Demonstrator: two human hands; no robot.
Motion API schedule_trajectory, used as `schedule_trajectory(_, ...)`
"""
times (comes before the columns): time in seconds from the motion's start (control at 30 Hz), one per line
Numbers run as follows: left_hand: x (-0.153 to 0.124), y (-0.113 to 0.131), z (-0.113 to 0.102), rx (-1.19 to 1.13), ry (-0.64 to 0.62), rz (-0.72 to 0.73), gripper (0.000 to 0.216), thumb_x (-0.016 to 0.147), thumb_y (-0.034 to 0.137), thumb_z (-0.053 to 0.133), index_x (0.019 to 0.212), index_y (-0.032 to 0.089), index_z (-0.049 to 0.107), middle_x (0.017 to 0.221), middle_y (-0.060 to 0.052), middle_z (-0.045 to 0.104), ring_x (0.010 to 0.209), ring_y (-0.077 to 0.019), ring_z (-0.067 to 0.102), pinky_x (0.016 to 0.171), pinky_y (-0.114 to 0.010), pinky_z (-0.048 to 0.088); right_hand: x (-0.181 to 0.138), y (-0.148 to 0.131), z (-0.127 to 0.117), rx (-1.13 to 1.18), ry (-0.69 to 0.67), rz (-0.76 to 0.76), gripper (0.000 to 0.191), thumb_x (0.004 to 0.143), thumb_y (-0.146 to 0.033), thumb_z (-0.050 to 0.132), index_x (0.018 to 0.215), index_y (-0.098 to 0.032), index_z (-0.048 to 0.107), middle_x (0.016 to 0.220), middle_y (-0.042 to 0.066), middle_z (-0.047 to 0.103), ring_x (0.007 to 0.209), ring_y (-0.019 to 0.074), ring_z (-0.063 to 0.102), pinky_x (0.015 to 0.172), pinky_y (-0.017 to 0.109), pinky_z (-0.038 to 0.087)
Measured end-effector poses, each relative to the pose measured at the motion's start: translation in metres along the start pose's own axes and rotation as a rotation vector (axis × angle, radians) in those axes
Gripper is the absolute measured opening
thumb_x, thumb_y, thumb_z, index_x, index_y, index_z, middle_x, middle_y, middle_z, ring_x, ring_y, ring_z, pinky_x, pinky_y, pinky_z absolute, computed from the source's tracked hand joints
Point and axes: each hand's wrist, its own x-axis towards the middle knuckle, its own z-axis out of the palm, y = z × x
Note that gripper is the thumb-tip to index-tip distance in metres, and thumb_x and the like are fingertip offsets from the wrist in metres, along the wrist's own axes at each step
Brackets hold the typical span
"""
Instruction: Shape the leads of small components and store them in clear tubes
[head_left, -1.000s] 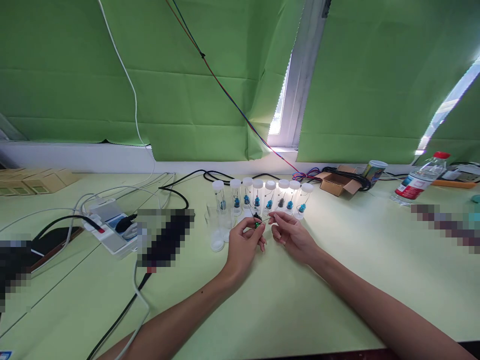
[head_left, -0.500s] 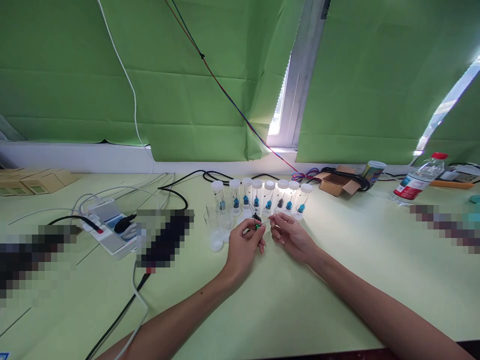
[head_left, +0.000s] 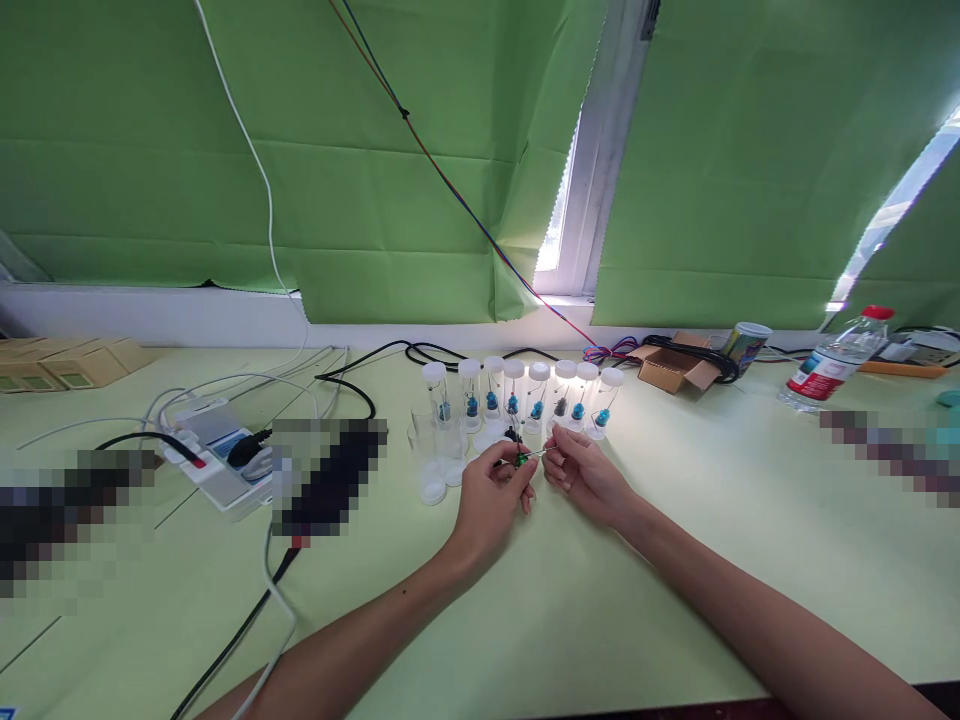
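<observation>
Right hand (head_left: pixel 583 476) nearer left hand (head_left: pixel 491 497), component (head_left: pixel 518 458) between

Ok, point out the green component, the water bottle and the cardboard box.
green component (head_left: pixel 517 458), head view, its green body.
water bottle (head_left: pixel 814 375), head view, its label.
cardboard box (head_left: pixel 671 372), head view, its front side.

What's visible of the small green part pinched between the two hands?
The green part is tiny, bright green and glossy; finer detail is too small to tell. A thin pale wire lead runs from it towards the right. It is held just above the table, in front of a row of capped clear tubes. The left hand pinches its body between thumb and fingertips. The right hand appears to pinch the lead's far end.
</observation>
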Motion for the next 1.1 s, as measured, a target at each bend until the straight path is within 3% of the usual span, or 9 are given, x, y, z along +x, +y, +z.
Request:
schedule_trajectory(0.47, 0.0009, -0.0006, 0.0003, 0.017, -0.016, 0.022, 0.023, 0.079, 0.040, 0.067, 0.085, 0.019, 0.060, 0.055, 0.004, 0.054, 0.048, -0.0109, 0.052, 0.048, -0.023, 0.043, 0.0020, 0.0035, -0.0035, 0.056, -0.016, 0.010, 0.038, 0.071, -0.050, 0.079, 0.069, -0.017, 0.060, 0.054, -0.006, 0.040, 0.048, 0.0070, 0.035, 0.044, 0.022, 0.025)
schedule_trajectory(0.83, 0.0028, 0.0028, -0.0025, -0.087, 0.013, 0.002, 0.025, 0.078, 0.040, 0.069, 0.086, 0.018, 0.061, 0.070, 0.003, 0.054, 0.050, -0.0088, 0.055, 0.047, -0.022, 0.046, -0.0009, 0.0007, -0.0012, 0.015, 0.007, -0.053, 0.034, 0.071, -0.040, 0.081, 0.096, -0.022, 0.066, 0.066, -0.004, 0.054, 0.046, 0.0052, 0.040, 0.044, 0.022, 0.029)
schedule_trajectory(1.1, 0.0027, 0.0004, -0.0020, -0.101, 0.012, -0.011, 0.025, 0.077, 0.040, 0.070, 0.085, 0.018, 0.060, 0.070, 0.004, 0.051, 0.049, -0.0081, 0.054, 0.045, -0.021, 0.045, 0.0014, 0.0042, -0.0040, 0.002, 0.007, -0.073, 0.031, 0.069, -0.040, 0.082, 0.089, -0.020, 0.068, 0.069, -0.003, 0.057, 0.047, 0.0051, 0.043, 0.044, 0.023, 0.029)
